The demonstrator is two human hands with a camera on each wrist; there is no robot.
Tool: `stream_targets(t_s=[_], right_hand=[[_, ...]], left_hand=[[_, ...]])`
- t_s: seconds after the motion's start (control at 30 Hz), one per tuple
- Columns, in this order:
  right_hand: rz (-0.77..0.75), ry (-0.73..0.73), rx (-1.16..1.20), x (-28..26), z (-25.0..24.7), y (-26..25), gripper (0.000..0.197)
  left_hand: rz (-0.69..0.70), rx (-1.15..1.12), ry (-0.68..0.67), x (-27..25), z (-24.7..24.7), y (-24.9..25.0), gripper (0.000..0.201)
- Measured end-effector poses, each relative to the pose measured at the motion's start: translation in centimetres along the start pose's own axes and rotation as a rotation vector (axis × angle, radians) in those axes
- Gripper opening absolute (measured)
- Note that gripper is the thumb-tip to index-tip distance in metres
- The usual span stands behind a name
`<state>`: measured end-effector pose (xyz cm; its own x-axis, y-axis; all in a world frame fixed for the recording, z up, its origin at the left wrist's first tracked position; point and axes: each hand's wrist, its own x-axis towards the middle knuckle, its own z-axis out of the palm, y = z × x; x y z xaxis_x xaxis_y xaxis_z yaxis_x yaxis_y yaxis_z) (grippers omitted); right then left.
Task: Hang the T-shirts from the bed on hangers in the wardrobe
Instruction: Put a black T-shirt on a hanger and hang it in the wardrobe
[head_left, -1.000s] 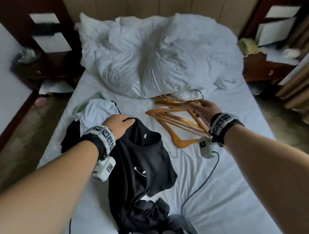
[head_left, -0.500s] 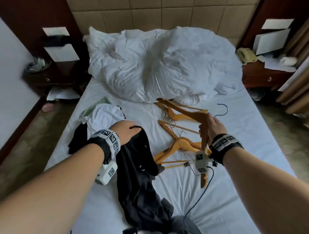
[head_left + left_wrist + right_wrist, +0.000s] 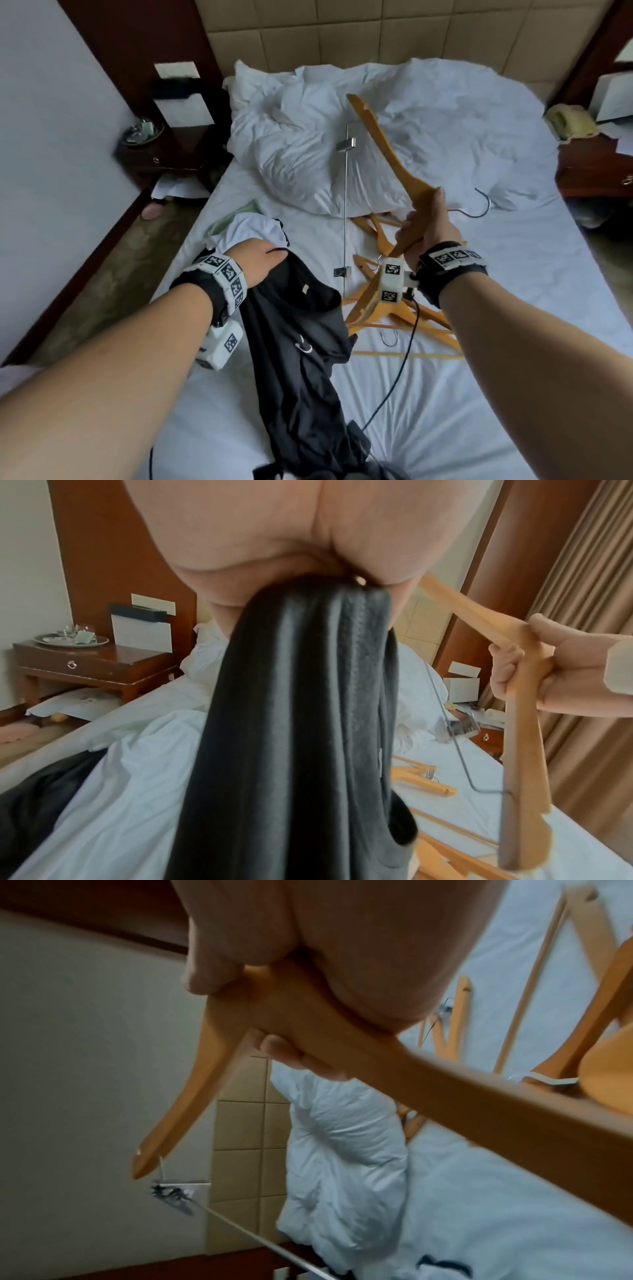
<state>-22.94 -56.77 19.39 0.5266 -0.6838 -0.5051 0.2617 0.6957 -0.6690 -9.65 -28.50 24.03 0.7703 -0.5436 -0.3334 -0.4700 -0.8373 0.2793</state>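
Over the middle of the bed [image 3: 513, 308], the right hand [image 3: 424, 229] is wrapped tight round the neck of a wooden hanger [image 3: 387, 150], lifted clear of the sheet, one arm slanting up toward the duvet [image 3: 394, 113] and its clip bar [image 3: 346, 192] hanging straight down on the left. The left hand [image 3: 260, 257] grips the bunched collar of a black T-shirt [image 3: 298, 342], which trails down the sheet toward the bed's near edge. Between the two hands lies open white sheet, crossed only by the clip bar.

Under and just beyond the right wrist, a pile of more hangers [image 3: 394, 308] sprawls across the sheet, hooks and bars overlapping; how many there are is hard to count. A black cable [image 3: 400, 377] runs from the right wrist camera down over the sheet, touching the black T-shirt's lower folds. By the bed's left edge, just past the left hand, sits a crumpled white T-shirt [image 3: 246, 229] with dark cloth beneath it. The duvet heaps across the head end against the padded headboard [image 3: 342, 34]. A nightstand [image 3: 161, 161] stands off the far left corner, another [image 3: 592, 171] off the far right corner, with bare floor along both sides.
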Motion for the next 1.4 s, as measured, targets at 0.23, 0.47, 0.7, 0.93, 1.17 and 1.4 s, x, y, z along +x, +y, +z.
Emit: stream_targets(t_s=[0.23, 0.47, 0.7, 0.93, 1.17, 1.4], right_hand=[[-0.045, -0.203, 0.237, -7.2, 6.4, -3.9, 0.059], [-0.119, -0.342, 0.441, -15.4, 11.1, -7.8, 0.063], [-0.147, -0.487, 0.469, -21.7, 15.2, -10.5, 0.069], [-0.149, -0.506, 0.379, -23.6, 17.7, -10.0, 0.07], [-0.13, -0.481, 0.318, -23.9, 18.5, -8.8, 0.069], [-0.129, -0.468, 0.296, -23.7, 19.2, -8.0, 0.069]], left_hand=[[0.103, -0.204, 0.097, -3.8, -6.4, 0.8, 0.036], [0.267, -0.425, 0.22, -9.5, -15.3, 3.1, 0.047], [0.192, -0.186, 0.411, -12.9, -20.9, 2.9, 0.034], [0.387, -0.817, 0.116, -13.0, -20.1, 1.0, 0.026], [0.493, -0.819, -0.156, -14.4, -20.6, -0.1, 0.047], [0.465, -0.405, 0.047, -13.4, -20.8, -1.5, 0.074]])
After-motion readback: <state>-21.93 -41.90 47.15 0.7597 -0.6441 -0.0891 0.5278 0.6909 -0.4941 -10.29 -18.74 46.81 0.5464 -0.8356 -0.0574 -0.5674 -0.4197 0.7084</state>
